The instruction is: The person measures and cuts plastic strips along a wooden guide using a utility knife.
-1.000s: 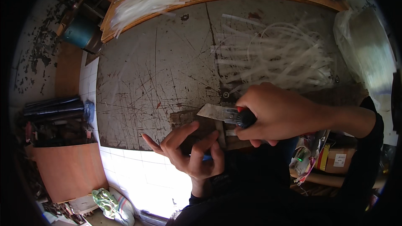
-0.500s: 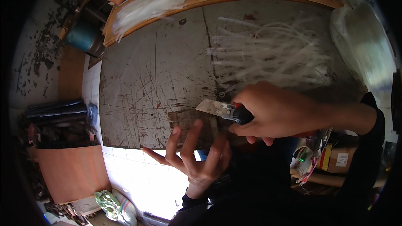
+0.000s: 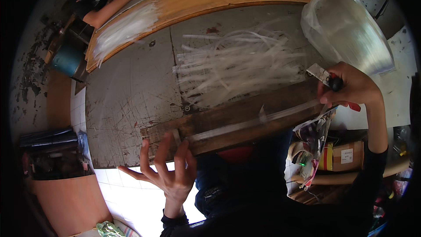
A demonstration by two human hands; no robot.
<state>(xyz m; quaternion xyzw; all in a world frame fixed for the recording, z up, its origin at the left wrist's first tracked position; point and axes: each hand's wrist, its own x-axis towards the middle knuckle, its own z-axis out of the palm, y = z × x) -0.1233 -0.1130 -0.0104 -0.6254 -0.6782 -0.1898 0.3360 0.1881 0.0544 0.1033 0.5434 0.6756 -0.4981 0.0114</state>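
Along the bench's [image 3: 123, 105] near edge, the left hand [image 3: 169, 171], fingers spread, should pin the clear strip [image 3: 245, 123] flat on the wooden board [image 3: 237, 120]. Right hand [image 3: 351, 87], clamped on the utility knife [image 3: 326, 78], does best cutting straight.

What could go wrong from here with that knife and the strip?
1. The right hand holds the knife blade bare, just past the end of the clear strip; a slip could nick the fingers.
2. The left hand pins the strip with spread fingertips only; it may slide off the wooden board.
3. The loose cut strips lie just beyond the board and could be swept or tangled.
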